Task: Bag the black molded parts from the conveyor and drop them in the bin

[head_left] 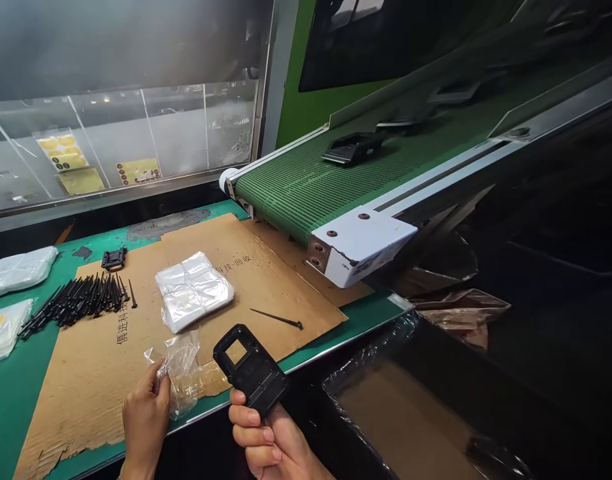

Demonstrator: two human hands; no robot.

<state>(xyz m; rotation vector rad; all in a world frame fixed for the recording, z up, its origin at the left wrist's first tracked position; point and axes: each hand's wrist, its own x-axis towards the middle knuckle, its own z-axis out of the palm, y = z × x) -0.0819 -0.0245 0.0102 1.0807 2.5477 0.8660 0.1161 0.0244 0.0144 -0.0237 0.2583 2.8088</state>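
My left hand (145, 420) pinches the top of a small clear plastic bag (179, 373), which hangs over the cardboard sheet (266, 267). My right hand (271, 437) grips a flat black plastic part with a rectangular window (251, 369), holding it up near the table's front edge. A stack of clear plastic bags (193, 291) lies on the cardboard beyond my hands. Also on the cardboard are a single black pin-like rod (279, 319), a pile of similar black rods (76, 303), and another small black part (114, 259).
A green mesh conveyor belt (306, 180) carrying black parts (353, 148) runs up to the right, its white end plate (361, 243) above the cardboard. A plastic-lined bin (401, 417) stands below the table edge at right. White bags (16, 272) lie on the green mat at left.
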